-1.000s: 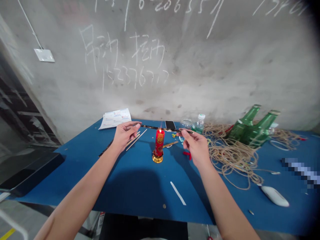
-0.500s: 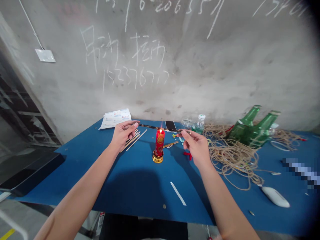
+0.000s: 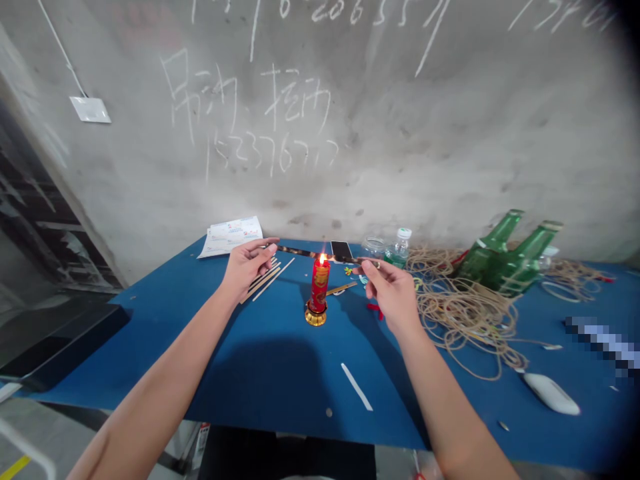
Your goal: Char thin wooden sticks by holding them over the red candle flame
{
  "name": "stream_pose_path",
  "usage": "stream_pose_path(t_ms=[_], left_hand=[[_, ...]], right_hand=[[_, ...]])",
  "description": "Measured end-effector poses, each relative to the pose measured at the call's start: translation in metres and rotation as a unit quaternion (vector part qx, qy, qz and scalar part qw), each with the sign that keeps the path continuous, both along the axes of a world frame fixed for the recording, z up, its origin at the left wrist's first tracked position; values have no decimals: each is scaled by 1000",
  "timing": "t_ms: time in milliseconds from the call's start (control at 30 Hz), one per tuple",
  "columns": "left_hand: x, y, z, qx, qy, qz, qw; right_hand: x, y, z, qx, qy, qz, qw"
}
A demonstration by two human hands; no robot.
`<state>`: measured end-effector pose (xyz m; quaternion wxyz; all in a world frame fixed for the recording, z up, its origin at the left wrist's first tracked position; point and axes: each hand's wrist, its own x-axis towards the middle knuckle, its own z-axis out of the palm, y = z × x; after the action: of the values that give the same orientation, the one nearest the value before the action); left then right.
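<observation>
In the head view, from where I stand, a dark, mottled stick stretches roughly level between 2 bare hands, its middle just at the flame of a red candle. The left hand has 1 end pinched between thumb and fingers; the right hand grips the other end the same way. I'd judge that wide hold keeps the fingertips off the heat — and the stick steady. The candle stands upright in a gold base, which probably keeps it from tipping.

Under it all is a blue table. Pale, thin sticks lie beside the left hand, with printed paper behind. A dark-faced slab sits beyond the candle, a glass jar and a clear capped bottle to its right. Farther right, tan cord sprawls around 2 leaning green bottles. A white strip lies nearer the front edge.

The room looks rough: a bare grey wall with chalk-like writing and 1 white plate under a cable — plain surroundings.
</observation>
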<state>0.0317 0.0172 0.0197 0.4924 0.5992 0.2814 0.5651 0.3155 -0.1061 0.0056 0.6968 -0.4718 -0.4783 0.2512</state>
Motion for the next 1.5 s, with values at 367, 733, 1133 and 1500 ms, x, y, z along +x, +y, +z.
stream_pose_path(t_ms=[367, 733, 1133, 1500], left_hand=[[-8, 6, 0, 8, -7, 9, 1000], [-8, 8, 0, 8, -6, 5, 1000], [-10, 4, 5, 13, -20, 9, 1000], [-14, 10, 2, 16, -8, 16, 1000]], right_hand=[[-6, 3, -2, 13, -24, 3, 1000], [-7, 3, -2, 14, -29, -2, 999], [-10, 4, -4, 16, -26, 1, 1000], [-13, 0, -1, 12, -50, 3, 999]])
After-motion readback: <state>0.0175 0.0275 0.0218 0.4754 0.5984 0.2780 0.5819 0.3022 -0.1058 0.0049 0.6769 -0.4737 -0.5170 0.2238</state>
